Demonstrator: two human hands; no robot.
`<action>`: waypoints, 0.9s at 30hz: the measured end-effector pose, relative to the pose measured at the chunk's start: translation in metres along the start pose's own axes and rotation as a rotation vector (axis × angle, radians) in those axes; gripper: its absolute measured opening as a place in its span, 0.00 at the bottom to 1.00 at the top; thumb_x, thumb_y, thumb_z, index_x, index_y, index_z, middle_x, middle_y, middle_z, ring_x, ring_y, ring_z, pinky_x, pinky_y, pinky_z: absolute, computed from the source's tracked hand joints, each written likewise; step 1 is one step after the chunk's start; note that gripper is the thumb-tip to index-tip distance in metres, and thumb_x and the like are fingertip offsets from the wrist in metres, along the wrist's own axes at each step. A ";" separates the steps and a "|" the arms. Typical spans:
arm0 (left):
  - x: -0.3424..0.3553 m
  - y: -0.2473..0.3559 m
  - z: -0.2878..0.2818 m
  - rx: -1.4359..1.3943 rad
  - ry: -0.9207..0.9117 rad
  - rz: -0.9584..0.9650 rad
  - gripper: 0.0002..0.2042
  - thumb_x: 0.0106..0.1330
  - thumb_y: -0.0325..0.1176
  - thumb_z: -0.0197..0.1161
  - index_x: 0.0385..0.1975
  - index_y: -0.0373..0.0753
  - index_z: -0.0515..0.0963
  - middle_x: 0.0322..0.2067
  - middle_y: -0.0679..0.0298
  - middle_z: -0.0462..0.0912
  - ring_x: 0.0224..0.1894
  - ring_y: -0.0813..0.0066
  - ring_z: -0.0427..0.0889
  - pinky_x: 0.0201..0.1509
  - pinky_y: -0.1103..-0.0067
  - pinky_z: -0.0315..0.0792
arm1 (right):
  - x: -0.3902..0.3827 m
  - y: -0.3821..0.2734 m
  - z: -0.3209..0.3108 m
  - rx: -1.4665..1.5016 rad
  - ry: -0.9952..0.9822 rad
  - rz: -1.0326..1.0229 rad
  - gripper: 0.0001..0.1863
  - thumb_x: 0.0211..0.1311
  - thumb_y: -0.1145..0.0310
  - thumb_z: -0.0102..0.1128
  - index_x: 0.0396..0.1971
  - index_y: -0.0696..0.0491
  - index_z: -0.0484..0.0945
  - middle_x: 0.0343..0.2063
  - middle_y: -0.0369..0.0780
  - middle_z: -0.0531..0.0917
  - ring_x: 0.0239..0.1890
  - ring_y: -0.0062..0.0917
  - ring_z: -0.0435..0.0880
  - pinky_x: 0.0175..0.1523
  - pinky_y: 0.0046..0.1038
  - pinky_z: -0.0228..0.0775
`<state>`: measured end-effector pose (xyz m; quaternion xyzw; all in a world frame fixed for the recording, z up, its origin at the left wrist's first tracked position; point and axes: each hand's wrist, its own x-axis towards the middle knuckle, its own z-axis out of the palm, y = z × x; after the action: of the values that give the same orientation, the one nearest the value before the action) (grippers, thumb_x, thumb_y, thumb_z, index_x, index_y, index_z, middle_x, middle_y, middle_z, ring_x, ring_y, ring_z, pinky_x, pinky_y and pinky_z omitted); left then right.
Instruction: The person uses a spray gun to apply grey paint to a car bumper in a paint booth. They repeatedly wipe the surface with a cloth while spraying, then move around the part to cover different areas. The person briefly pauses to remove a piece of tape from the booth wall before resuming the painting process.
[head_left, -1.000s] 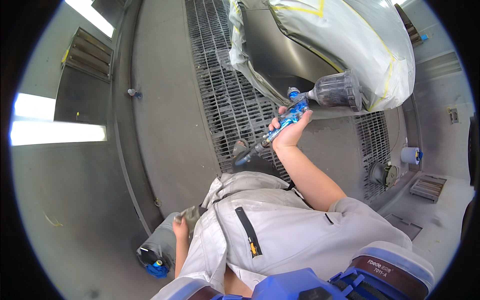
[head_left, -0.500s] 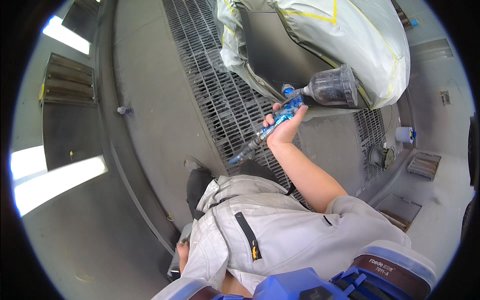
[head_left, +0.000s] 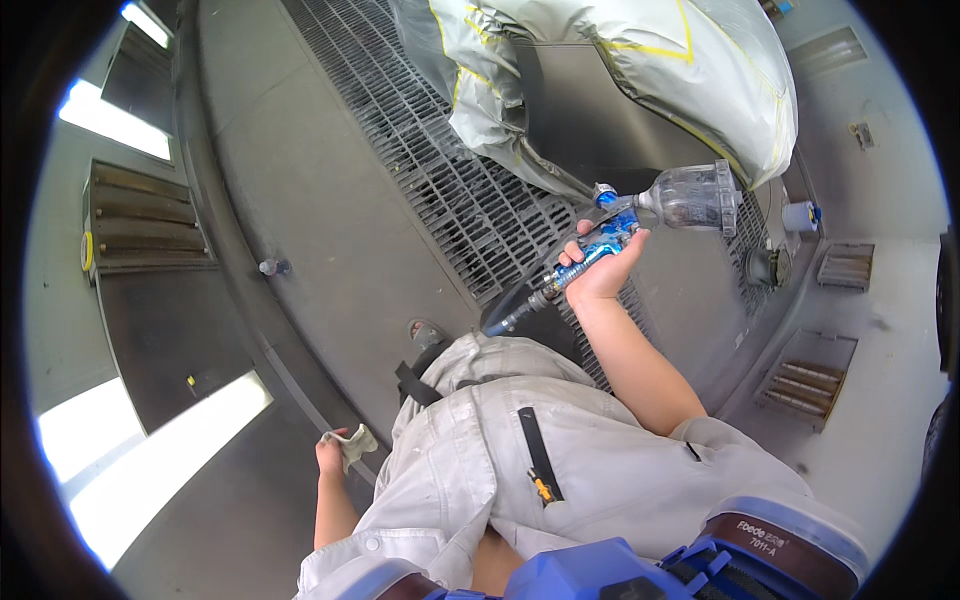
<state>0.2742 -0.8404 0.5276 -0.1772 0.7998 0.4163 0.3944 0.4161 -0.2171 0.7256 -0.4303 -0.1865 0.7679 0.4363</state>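
Observation:
A blue spray gun with a clear cup at its top is gripped in my right hand. Its hose runs down from the handle toward my legs. Beyond the gun stands a car body part with a dark grey panel, framed by pale masking film and yellow tape. The gun is apart from the panel. Low at my left side, my left hand holds a pale cloth between its closed fingers.
A metal floor grating runs between grey floor panels. Wall vents stand at the left, and others at the right. A hose reel and a white container sit at the right wall. A small bottle lies by the left wall.
My left hand has swung out from beside my body, bringing the cloth into sight. The gun has shifted slightly right and down in the picture, away from the panel, as the view turned.

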 end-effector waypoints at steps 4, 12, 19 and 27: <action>0.058 0.062 -0.016 -0.126 -0.016 -0.090 0.21 0.70 0.34 0.46 0.45 0.31 0.87 0.38 0.56 0.87 0.39 0.65 0.85 0.44 0.68 0.81 | -0.007 0.010 0.007 -0.029 0.048 -0.050 0.38 0.74 0.23 0.30 0.53 0.44 0.71 0.36 0.34 0.79 0.18 0.24 0.68 0.29 0.31 0.62; 0.107 0.188 0.036 0.325 -0.180 0.170 0.17 0.70 0.38 0.54 0.42 0.34 0.88 0.34 0.64 0.87 0.37 0.73 0.82 0.44 0.76 0.75 | 0.036 0.017 0.016 -0.047 0.036 -0.175 0.41 0.75 0.24 0.31 0.44 0.52 0.74 0.37 0.34 0.78 0.18 0.23 0.69 0.27 0.30 0.62; 0.091 0.292 0.046 0.377 -0.136 0.323 0.18 0.76 0.45 0.61 0.37 0.34 0.87 0.30 0.69 0.82 0.34 0.80 0.76 0.41 0.78 0.70 | 0.102 0.032 0.050 -0.028 0.045 -0.091 0.42 0.73 0.23 0.31 0.43 0.51 0.74 0.38 0.34 0.79 0.18 0.23 0.69 0.28 0.31 0.62; 0.064 0.430 0.136 0.423 -0.025 0.361 0.13 0.70 0.40 0.70 0.44 0.35 0.85 0.32 0.62 0.87 0.32 0.76 0.84 0.39 0.73 0.79 | 0.134 0.061 0.060 -0.071 -0.206 -0.065 0.47 0.66 0.18 0.41 0.50 0.53 0.75 0.44 0.36 0.81 0.18 0.23 0.75 0.25 0.29 0.65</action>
<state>0.0366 -0.4740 0.6576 0.0595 0.8827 0.3056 0.3521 0.3021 -0.1337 0.6526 -0.3582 -0.2713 0.7864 0.4239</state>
